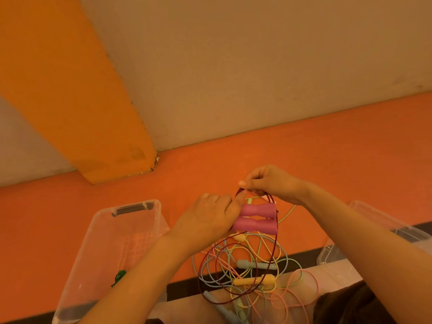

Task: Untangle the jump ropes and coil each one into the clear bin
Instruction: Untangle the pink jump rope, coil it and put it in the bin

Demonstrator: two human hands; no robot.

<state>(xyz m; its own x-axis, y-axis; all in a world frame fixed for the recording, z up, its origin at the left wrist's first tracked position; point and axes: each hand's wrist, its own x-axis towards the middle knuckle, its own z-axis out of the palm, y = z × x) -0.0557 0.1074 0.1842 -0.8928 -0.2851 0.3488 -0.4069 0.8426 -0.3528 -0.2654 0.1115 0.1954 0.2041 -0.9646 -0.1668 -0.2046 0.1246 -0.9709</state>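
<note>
Orange floor: my left hand [208, 220] grips pink handles [254, 218], right hand [268, 183] pinches the cord [273, 249]; even loops should coil best.

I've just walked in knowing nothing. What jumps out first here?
Two pink handles side by side at centre, gripped by the left hand, while the right hand pinches their dark red cord just above. Below lies a tangle of pastel ropes, and a clear bin sits on the left.
</note>
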